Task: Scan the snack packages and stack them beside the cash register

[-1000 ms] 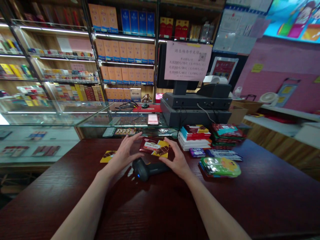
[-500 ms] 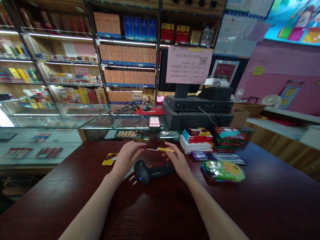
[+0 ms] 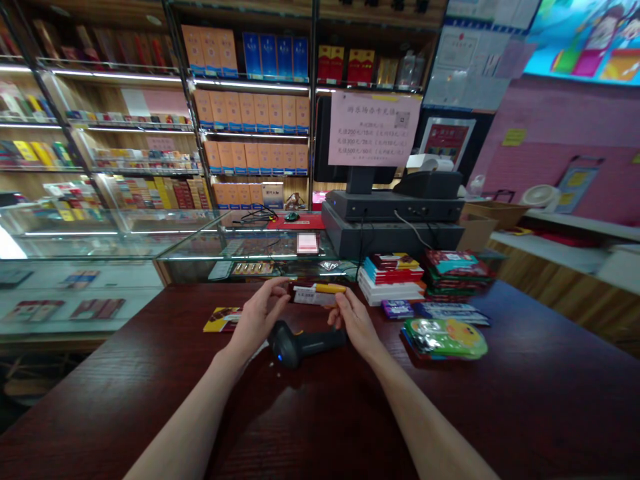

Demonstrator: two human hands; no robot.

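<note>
Both hands hold a thin flat packet (image 3: 313, 295) between them, above the dark wooden counter. Its face shows a yellow and white strip, a dark edge and a pale printed area. My left hand (image 3: 259, 313) is closed on the left end, thumb and fingers at the edge. At the right end, my right hand (image 3: 356, 320) pinches it. Just below the packet lies a black handheld barcode scanner (image 3: 305, 348) with a blue light. Close by my left hand is a yellow packet with brown pictures (image 3: 220, 319), partly covered by the hand.
Stacked boxes and packets (image 3: 393, 280) stand at the right, with dark red packs (image 3: 456, 275) beside them. Nearer are a purple packet (image 3: 397, 309) and green packs (image 3: 444, 339). Behind rise a monitor on a black till base (image 3: 395, 230) and a glass display case (image 3: 190, 250).
The packet has tipped so that more of its printed face shows, where before it was seen nearly edge-on. Both hands have stayed almost in place, and the view has shifted slightly.
</note>
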